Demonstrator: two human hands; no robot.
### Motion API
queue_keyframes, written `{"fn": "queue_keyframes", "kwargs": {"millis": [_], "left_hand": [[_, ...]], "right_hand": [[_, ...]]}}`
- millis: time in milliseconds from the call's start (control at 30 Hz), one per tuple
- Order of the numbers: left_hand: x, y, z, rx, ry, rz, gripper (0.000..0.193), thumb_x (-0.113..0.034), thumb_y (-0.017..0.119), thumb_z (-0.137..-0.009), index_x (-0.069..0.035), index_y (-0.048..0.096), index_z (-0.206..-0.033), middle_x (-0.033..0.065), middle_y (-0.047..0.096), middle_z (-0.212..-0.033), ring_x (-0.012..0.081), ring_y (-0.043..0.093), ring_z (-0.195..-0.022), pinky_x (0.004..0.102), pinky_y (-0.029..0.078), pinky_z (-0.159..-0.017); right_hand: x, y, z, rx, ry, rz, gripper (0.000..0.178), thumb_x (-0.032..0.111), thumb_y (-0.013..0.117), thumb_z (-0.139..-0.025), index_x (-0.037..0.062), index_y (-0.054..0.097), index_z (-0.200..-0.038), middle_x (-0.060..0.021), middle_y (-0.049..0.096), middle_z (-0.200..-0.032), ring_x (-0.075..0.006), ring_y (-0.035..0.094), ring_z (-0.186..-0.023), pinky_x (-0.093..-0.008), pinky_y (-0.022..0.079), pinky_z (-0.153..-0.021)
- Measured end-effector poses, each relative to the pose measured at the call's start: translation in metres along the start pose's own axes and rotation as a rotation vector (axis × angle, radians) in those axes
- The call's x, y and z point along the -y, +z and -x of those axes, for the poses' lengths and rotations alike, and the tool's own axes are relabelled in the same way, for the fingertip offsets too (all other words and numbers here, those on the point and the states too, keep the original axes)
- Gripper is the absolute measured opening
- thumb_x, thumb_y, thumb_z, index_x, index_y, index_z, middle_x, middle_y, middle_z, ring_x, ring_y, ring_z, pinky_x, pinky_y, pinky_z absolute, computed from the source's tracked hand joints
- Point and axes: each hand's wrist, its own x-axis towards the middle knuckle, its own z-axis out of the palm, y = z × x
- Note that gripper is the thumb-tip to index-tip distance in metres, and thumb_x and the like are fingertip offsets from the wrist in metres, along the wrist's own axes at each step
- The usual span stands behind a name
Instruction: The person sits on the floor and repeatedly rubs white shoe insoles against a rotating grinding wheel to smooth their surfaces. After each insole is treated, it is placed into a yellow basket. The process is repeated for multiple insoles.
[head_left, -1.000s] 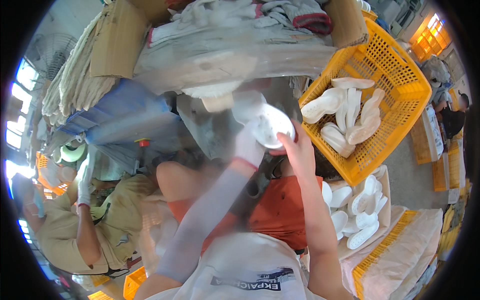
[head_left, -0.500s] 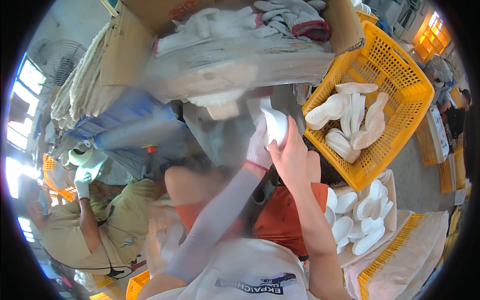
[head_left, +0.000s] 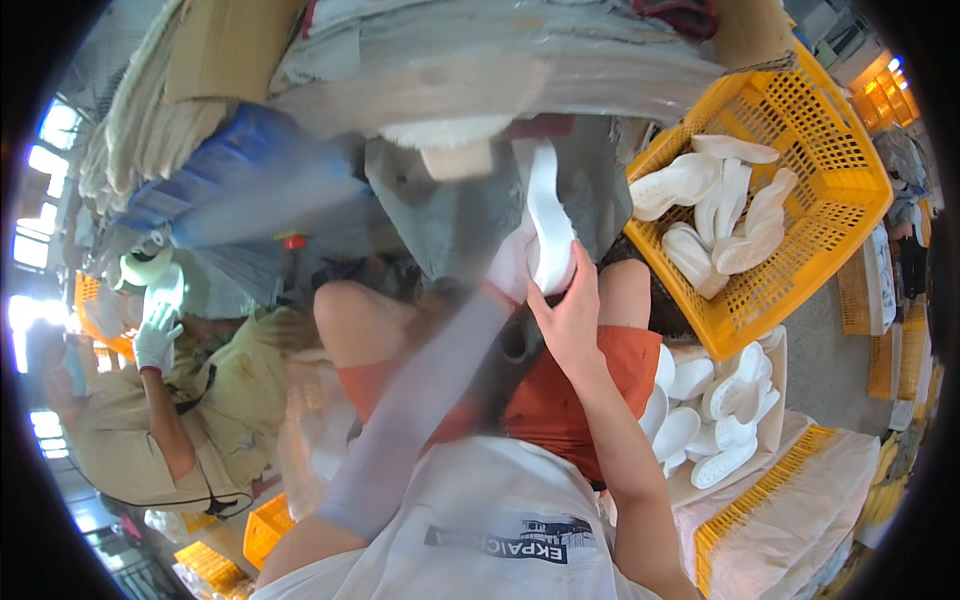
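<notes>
Hands (head_left: 560,300) grip white sole (head_left: 548,225); left blurred.

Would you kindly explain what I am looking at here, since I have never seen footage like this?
There is no machine: a head-worn fisheye camera looks down at a seated person's own two hands, and straight edges bend near the rim. The left hand, gloved with a pale sleeve, and the bare right hand hold a white shoe sole against a grey, blurred machine part. A yellow basket at the right holds more soles; others lie piled beside the knee. At the left a co-worker's gloved hand shows.
</notes>
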Motion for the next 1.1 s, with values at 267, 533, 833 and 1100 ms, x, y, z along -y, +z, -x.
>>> {"fn": "queue_keyframes", "kwargs": {"millis": [267, 533, 833, 1100], "left_hand": [[-0.034, 0.026, 0.031, -0.442, 0.04, -0.73, 0.039, -0.023, 0.07, -0.096, 0.007, 0.068, -0.121, 0.0155, 0.074, -0.11, 0.0243, 0.072, -0.096, 0.0377, 0.058, -0.086], [-0.038, 0.046, 0.043, -0.285, 0.252, -0.332, 0.036, -0.019, 0.072, -0.098, 0.002, 0.067, -0.127, 0.01, 0.073, -0.12, 0.0213, 0.071, -0.11, 0.0341, 0.058, -0.094], [-0.058, 0.06, 0.038, -0.077, 0.265, -1.758, 0.083, -0.039, 0.082, -0.084, -0.002, 0.047, -0.15, 0.0192, 0.068, -0.128, 0.0294, 0.069, -0.116, 0.0395, 0.052, -0.104], [-0.063, 0.07, 0.055, -0.155, -0.035, -0.787, 0.048, -0.021, 0.069, -0.097, 0.005, 0.062, -0.137, 0.0118, 0.071, -0.123, 0.02, 0.067, -0.116, 0.0362, 0.051, -0.104]], "right_hand": [[0.014, -0.027, 0.0, 0.32, -0.471, 0.641, 0.081, 0.009, 0.081, -0.075, 0.0041, 0.048, -0.148, -0.0249, 0.04, -0.159, -0.0454, 0.042, -0.144, -0.059, 0.033, -0.121], [0.011, -0.037, -0.014, 0.239, 0.571, -0.689, 0.065, 0.013, 0.065, -0.1, -0.0024, 0.038, -0.156, -0.0169, 0.058, -0.143, -0.0261, 0.067, -0.118, -0.0386, 0.062, -0.076], [-0.026, -0.106, -0.086, 0.302, 0.054, 0.196, 0.037, 0.017, 0.065, -0.096, 0.0037, 0.068, -0.131, -0.0211, 0.071, -0.099, -0.0319, 0.068, -0.083, -0.0426, 0.054, -0.078], [-0.023, -0.032, -0.038, 0.195, 0.483, -0.504, 0.067, 0.024, 0.076, -0.09, -0.0075, 0.052, -0.144, -0.0177, 0.073, -0.109, -0.033, 0.073, -0.086, -0.0392, 0.059, -0.077]]}}
